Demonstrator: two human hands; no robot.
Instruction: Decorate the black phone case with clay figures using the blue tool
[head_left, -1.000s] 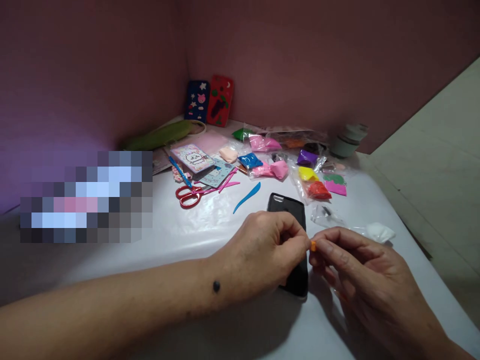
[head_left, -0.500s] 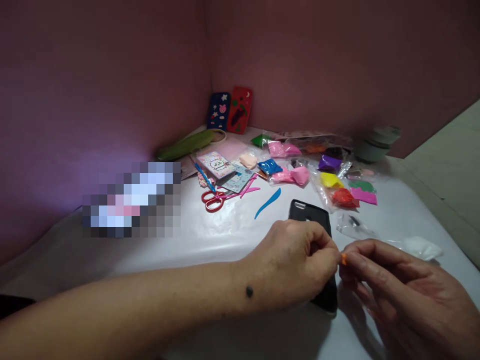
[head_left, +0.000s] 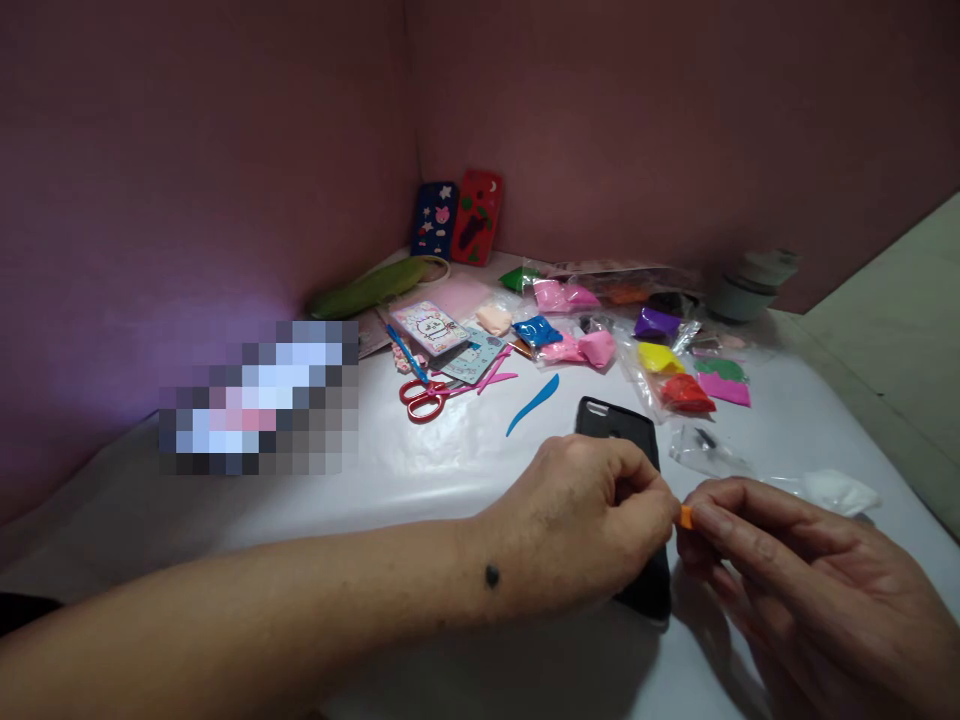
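Observation:
A small orange piece (head_left: 686, 517) shows between the fingertips of both hands. My left hand (head_left: 600, 525) has thumb and forefinger pinched at its left side, over a black phone case (head_left: 616, 420) lying on the white table. At its right side my right hand (head_left: 795, 580) pinches the same piece between thumb and forefinger, the other fingers curled beneath. The middle of the case is hidden by my left hand. A blue plastic tool (head_left: 534, 404) lies left of the case.
Red-handled scissors (head_left: 425, 400), patterned cards (head_left: 431, 330) and colourful clay packets (head_left: 660, 358) lie farther back. Two decorated cases (head_left: 478, 218) lean against the wall. A green pouch (head_left: 367, 288) is at the back left, a pale container (head_left: 742, 290) at the back right.
The view has shifted slightly. Slightly more of the orange piece shows between my fingertips, and both hands keep nearly the same pose.

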